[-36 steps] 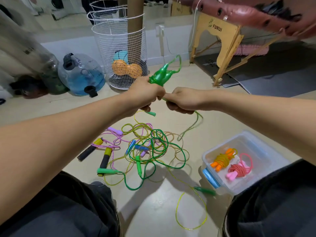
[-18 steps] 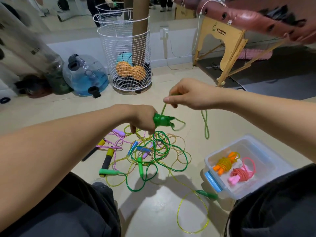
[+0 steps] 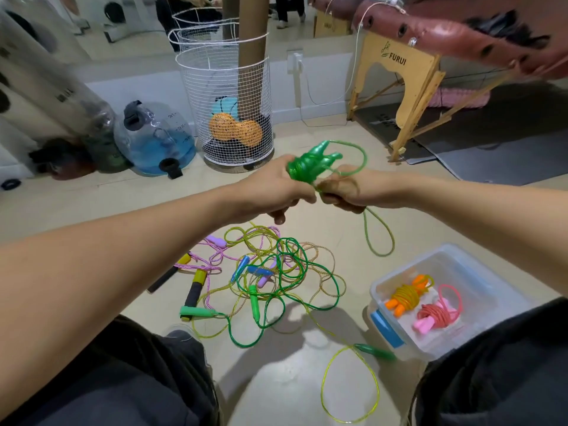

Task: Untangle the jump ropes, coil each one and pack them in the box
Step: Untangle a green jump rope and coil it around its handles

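Note:
My left hand point(image 3: 278, 192) grips a green jump rope bundle point(image 3: 310, 164), its two green handles sticking up with cord wound round them. My right hand point(image 3: 347, 192) pinches the same rope's cord right beside the bundle; a green loop point(image 3: 379, 235) hangs below that hand. On the floor below lies a tangle of jump ropes point(image 3: 270, 278) in green, yellow, pink and blue. A clear plastic box point(image 3: 479, 284) at the right holds a coiled orange rope point(image 3: 405, 298) and a coiled pink rope point(image 3: 436, 316).
A white wire basket point(image 3: 227, 96) with balls stands beyond the hands, a blue water jug point(image 3: 153, 139) to its left. A wooden-legged massage table point(image 3: 408, 84) is at the back right. My knees frame the bottom of the view.
Both hands came back together and rose; the left hand lifted the green bundle from low over the tangle, and the right hand dropped down to meet it.

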